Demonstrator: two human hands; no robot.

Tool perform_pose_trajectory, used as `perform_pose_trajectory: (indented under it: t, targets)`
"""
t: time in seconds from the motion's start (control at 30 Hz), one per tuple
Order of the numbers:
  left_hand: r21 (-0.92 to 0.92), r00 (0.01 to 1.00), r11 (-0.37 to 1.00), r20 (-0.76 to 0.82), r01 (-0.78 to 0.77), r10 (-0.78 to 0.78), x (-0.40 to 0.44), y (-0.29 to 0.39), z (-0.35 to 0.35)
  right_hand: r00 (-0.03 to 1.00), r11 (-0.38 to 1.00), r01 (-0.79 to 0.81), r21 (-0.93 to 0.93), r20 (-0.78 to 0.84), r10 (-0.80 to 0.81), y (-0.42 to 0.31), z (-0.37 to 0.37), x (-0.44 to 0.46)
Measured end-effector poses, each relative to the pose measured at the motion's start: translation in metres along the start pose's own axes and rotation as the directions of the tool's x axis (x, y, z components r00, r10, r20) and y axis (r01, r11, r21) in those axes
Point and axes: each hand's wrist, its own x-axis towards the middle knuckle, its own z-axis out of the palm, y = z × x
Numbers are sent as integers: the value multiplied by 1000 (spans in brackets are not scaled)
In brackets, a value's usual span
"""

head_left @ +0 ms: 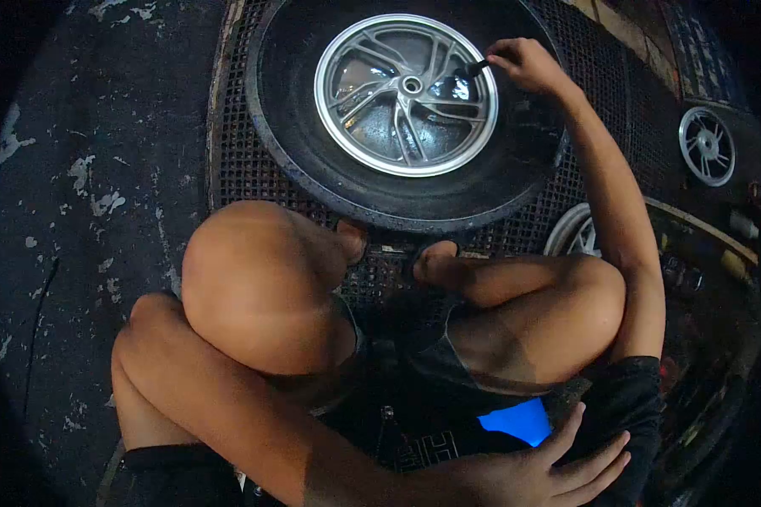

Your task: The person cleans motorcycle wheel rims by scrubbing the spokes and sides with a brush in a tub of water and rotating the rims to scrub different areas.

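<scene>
A silver spoked motorcycle wheel rim [372, 160] lies flat in a large round black tub [304, 173], and its surface looks wet. Over the rim's upper right edge, my right hand [528, 66] pinches a short black brush-like tool [479, 67]. The tool's working end is dark and hard to make out among the spokes. My left arm crosses my lap, and my left hand [558, 477] rests at my right side with its fingers spread and nothing in them. A bright blue patch [520, 421] shows beside its fingers.
Below the tub is a dark perforated grating [237, 160]. Another silver rim [707, 146] is at the far right, and part of one more [573, 232] shows behind my right knee. Worn dark floor [84, 253] with pale marks stretches to the left. My bent knees flank the tub's near side.
</scene>
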Motion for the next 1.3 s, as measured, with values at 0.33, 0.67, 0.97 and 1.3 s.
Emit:
perform_pose_trajectory:
  t: [0.33,0.67,0.97,1.3]
  targets:
    - [-156,992,987,106,-47,64,0,-10,-18,995,958,-96,269,20,94,-11,54,-10]
    - [-80,1000,997,-8,-19,19,-5,-4,-11,932,933,-127,338,-281,228,-19,26,-8]
    - [-60,997,998,-79,18,-23,1,5,9,921,943,-124,309,-319,226,-25,47,1]
    - [-157,996,986,62,-52,63,-1,-11,-17,910,959,-72,273,-375,175,-31,41,12]
